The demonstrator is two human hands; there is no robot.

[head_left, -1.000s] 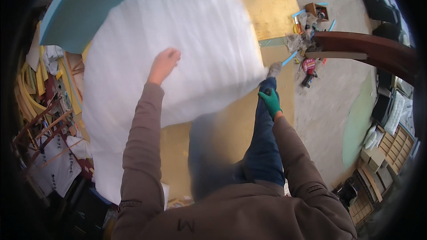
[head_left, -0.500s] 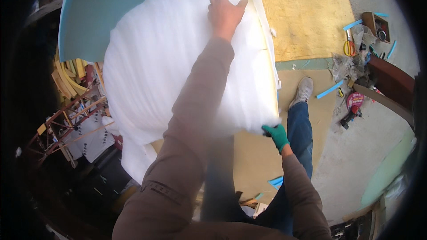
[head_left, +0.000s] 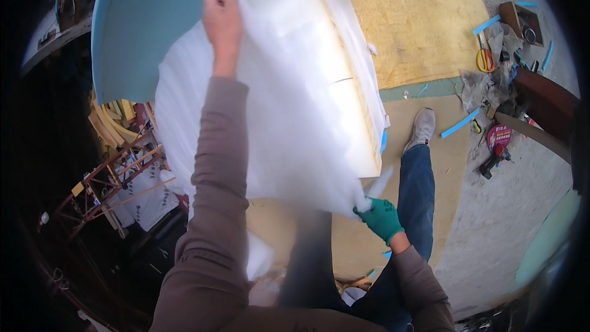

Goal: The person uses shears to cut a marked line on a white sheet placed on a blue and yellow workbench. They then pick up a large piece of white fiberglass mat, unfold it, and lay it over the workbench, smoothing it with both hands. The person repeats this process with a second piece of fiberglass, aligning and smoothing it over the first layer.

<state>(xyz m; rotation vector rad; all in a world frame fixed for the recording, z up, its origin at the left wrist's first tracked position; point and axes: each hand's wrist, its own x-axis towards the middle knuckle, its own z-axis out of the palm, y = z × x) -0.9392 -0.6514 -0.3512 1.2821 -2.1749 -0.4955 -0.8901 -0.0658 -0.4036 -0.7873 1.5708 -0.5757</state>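
From the head view, the bare left hand point(head_left: 222, 18) pinches the top of the white batting sheet point(head_left: 289, 117) and the green-gloved right hand point(head_left: 381, 216) its lower corner over the foam slab point(head_left: 362, 147) (keep it taut, I'd say).

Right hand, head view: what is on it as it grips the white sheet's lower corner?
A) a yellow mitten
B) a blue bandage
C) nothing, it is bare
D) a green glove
D: the right hand wears a green glove and pinches the lower corner of the white sheet.
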